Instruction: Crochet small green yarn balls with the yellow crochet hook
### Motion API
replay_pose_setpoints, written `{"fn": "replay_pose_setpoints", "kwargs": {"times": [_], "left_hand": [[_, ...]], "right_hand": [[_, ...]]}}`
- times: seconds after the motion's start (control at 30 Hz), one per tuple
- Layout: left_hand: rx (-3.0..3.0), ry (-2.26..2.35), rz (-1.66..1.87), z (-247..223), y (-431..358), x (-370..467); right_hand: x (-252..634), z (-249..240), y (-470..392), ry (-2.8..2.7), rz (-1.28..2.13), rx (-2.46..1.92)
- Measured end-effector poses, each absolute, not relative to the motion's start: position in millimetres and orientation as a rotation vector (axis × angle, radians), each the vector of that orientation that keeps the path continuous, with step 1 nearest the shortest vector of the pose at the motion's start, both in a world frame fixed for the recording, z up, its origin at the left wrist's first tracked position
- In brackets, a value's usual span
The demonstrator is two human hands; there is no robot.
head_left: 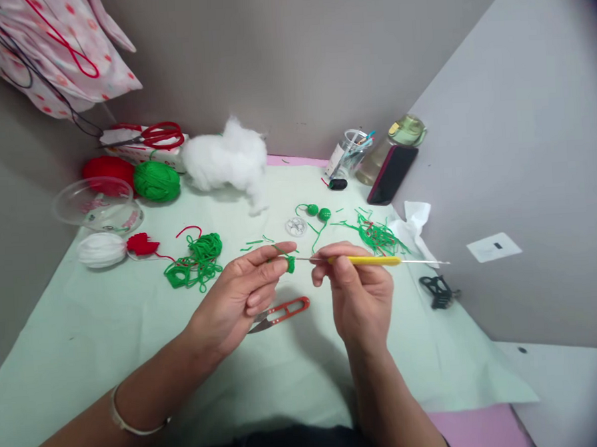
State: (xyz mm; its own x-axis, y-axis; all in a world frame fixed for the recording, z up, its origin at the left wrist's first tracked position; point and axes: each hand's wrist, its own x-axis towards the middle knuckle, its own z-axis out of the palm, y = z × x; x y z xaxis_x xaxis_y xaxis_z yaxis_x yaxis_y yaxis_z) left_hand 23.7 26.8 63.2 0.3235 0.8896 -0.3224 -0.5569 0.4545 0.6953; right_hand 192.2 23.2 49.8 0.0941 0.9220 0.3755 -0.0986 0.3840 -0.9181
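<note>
Between the thumb and fingers of my left hand (254,278) is a small green crochet piece (291,264), partly hidden by the fingertips. My right hand (359,290) grips a yellow-handled crochet hook (373,260) with metal at both ends. Its left tip reaches the green piece; whether it passes through a stitch I cannot make out. Below my left hand, red-handled thread snips (288,309) lie on the cloth. Just beyond the hands are two small green crocheted balls (318,212) with yarn tails and a round clear case (295,227).
A tangle of green yarn (200,258), a red crocheted piece (142,244) and a white yarn ball (102,250) lie to the left. Behind sit white stuffing (228,159) and red scissors (161,135). Rightward are yarn scraps (376,235), a phone (393,174) and a black claw clip (438,291).
</note>
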Motion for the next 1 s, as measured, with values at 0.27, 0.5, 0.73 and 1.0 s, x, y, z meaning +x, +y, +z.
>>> {"fn": "replay_pose_setpoints", "kwargs": {"times": [0.27,0.5,0.73,1.0], "left_hand": [[0.79,0.892,1.078,58,22,29],[0.734,0.862,1.079,64,23,29],[0.568,0.726,0.936,66,25,23],[0.557,0.613,0.936,62,28,18]], "right_hand": [[181,45,22,-1.333,0.954,-0.896],[184,43,24,-1.275,1.005,-0.851],[184,43,24,-1.231,1.071,-0.818],[188,51,33,-0.92,1.304,-0.804]]}}
